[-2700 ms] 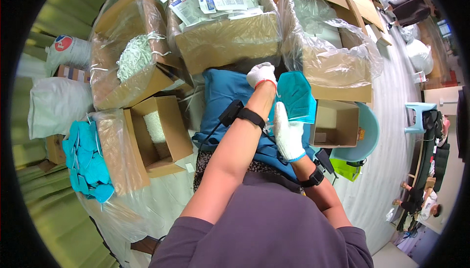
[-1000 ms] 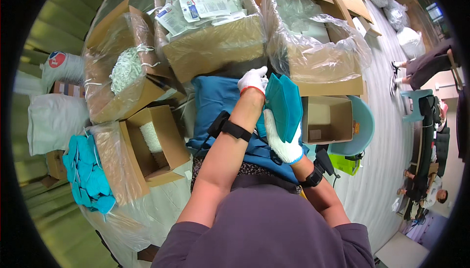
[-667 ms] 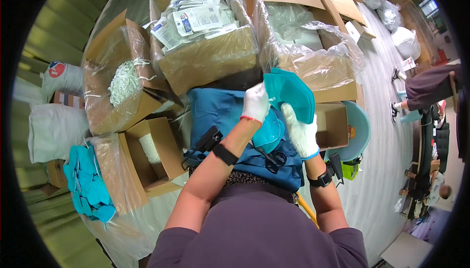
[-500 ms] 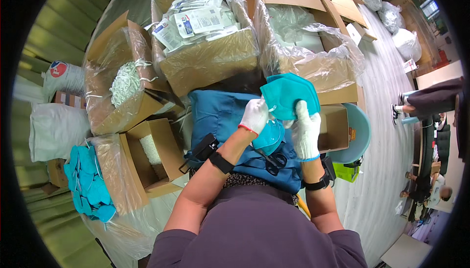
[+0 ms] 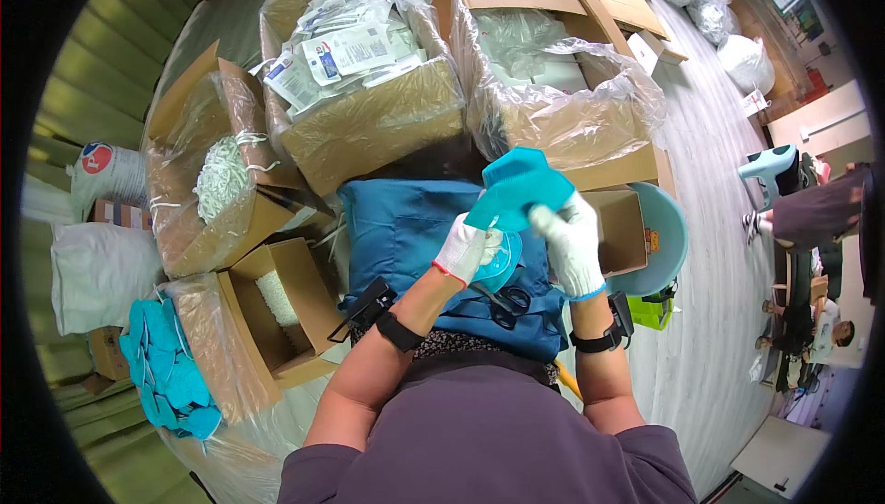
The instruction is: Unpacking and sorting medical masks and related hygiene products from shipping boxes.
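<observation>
Both my hands wear white knitted gloves and hold a teal folded face mask (image 5: 518,189) above my lap. My left hand (image 5: 466,248) is closed at the lower left end of the mask. My right hand (image 5: 572,244) grips its right edge, thumb and fingers pressed on it. Below, another teal mask (image 5: 501,269) lies on the blue cloth (image 5: 387,228) over my lap, partly hidden by my left hand. Dark-handled scissors (image 5: 509,305) rest on the cloth near that mask.
Plastic-lined cartons stand ahead: one with white packets (image 5: 355,48), one with clear plastic (image 5: 530,48), one with white cords (image 5: 222,177). Left are a small carton (image 5: 318,297) and heaped teal masks (image 5: 166,366). Right stand an open carton (image 5: 622,232) and light-blue basin (image 5: 671,228).
The held mask has tilted and come down a little to the left. My left hand has moved left and lower; my right hand has turned over the mask's right edge.
</observation>
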The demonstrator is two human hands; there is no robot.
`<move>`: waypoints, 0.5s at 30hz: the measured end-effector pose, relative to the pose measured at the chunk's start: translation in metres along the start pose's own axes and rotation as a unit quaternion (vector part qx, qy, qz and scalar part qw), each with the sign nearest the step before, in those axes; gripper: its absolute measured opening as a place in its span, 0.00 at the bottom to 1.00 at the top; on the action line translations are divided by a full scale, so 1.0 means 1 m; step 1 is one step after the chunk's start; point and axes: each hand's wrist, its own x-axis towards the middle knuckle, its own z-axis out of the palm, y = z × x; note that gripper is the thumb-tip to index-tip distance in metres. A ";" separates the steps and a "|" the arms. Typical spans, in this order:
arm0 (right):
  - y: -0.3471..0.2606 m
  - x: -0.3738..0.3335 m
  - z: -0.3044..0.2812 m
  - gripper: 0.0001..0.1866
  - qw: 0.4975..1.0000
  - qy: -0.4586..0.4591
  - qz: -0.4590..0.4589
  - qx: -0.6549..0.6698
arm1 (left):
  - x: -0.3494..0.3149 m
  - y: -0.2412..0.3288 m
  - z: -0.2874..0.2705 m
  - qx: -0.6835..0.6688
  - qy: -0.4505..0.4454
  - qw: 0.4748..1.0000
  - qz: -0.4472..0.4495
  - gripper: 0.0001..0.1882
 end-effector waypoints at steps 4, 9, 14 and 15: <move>0.002 -0.014 0.024 0.15 0.995 -0.037 0.019 -0.095 | -0.013 0.003 0.017 -0.049 -0.020 0.997 -0.056 0.20; -0.024 -0.039 0.033 0.10 0.932 -0.188 -0.076 -0.301 | -0.027 -0.030 -0.020 -0.107 -0.100 0.988 -0.051 0.14; -0.042 -0.055 0.025 0.10 0.848 -0.329 -0.192 -0.368 | -0.097 0.038 0.014 -0.101 -0.063 0.990 -0.080 0.09; -0.048 -0.059 0.026 0.09 0.844 -0.337 -0.162 -0.385 | -0.102 0.037 0.011 -0.039 -0.063 0.996 -0.043 0.06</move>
